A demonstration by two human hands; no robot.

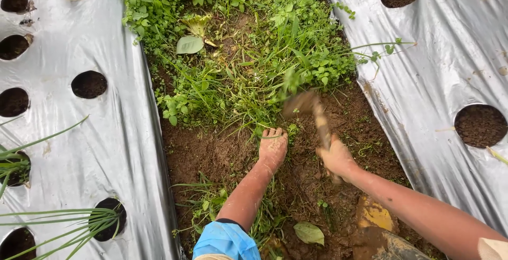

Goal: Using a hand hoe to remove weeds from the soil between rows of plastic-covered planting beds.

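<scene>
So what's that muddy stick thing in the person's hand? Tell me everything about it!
It looks like a small digging tool, brown and caked in mud all over. It is blurred, so its exact shape is unclear. A thin handle rises from the right hand, whose fingers are wrapped around it, to a wider end tilted up and left. That end sits at the edge of the weeds, above the bare soil.

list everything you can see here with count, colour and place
plastic mulch sheets: two, silver, left and right of the furrow
planting holes: about ten, dark soil, in the sheets
weeds: dense patch, green, upper furrow
bare soil: brown, lower furrow
hand tool: one, muddy brown, blurred, centre
boot: one, muddy yellow, bottom right
sleeve: one, blue, bottom centre
left hand: muddy, on the weeds
right hand: gripping the tool handle
</scene>
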